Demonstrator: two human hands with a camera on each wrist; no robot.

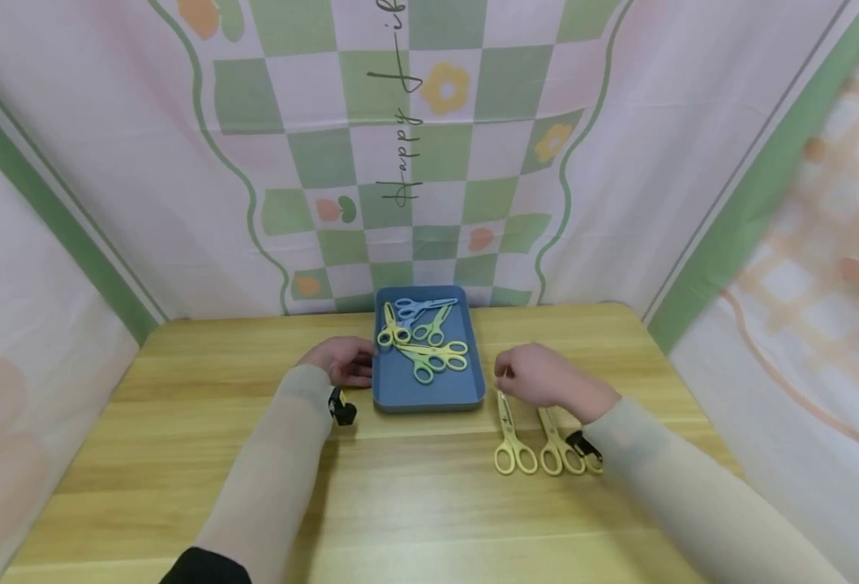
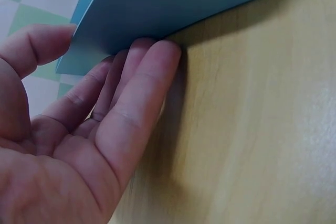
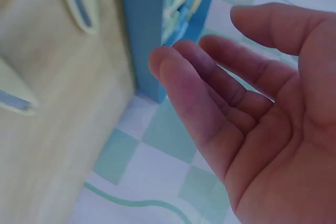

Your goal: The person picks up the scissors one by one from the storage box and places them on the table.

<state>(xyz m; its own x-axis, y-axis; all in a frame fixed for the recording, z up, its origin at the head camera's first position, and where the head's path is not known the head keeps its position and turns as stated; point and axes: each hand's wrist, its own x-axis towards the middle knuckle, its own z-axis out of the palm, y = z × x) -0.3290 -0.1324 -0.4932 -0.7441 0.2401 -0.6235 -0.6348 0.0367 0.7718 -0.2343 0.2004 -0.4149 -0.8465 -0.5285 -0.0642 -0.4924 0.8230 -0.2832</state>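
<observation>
A blue-grey tray (image 1: 429,396) holds a loose pile of blue, yellow and green scissors. On its left side is my left hand (image 1: 343,359), fingers fairly straight and fingertips against the outer wall, as the left wrist view shows on the tray wall (image 2: 173,9). My right hand (image 1: 534,375) hovers right of the tray with bent fingers, thumb apart, nothing in its grasp. Below it lie yellow scissors (image 1: 508,428) and a second yellow pair (image 1: 554,438), handles toward me. A third yellow pair (image 1: 594,465) is mostly hidden by the right wrist.
The wooden table (image 1: 414,503) ends at the back against a checkered cloth (image 1: 378,154). Printed cloth also hangs at both sides. In the tray, blue scissors (image 1: 413,307) lie near the back, and yellow scissors (image 1: 455,354) overlap green ones toward the middle.
</observation>
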